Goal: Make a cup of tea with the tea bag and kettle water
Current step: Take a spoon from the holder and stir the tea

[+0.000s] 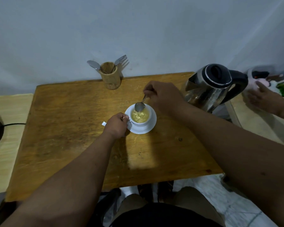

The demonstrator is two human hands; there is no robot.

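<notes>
A white cup point(139, 117) sat on a white saucer point(150, 124) near the middle of a wooden table point(69, 128), filled almost to the rim with pale yellow liquid in which a lighter, crumpled shape, apparently the tea bag point(138, 115), floated. A small white paper tag point(104, 123) lay on the table just left of the saucer. Behind the cup, at the table's far edge against the wall, a wooden holder point(110, 76) stood upright with a spoon point(93, 65) and a fork point(120, 60) leaning out of it. To the right of the cup, at the table's far right corner, a steel kettle point(210, 87) with a black lid and handle stood closed, its spout turned toward the cup.

The person's left hand point(116, 125) was curled at the cup's left side, fingers closed around its handle and resting against the saucer's edge. The right hand point(162, 95), just behind and right of the cup, was closed in a pinch on the handle of a metal teaspoon point(140, 106), whose bowl hung over the far rim of the cup, at or just above the liquid; whether it touched could not be told. The cup lay between the two hands.

Well to the right of the cup, beyond the kettle, another person's hand point(264, 97) rested open on a white container point(252, 74) of mixed items.
</notes>
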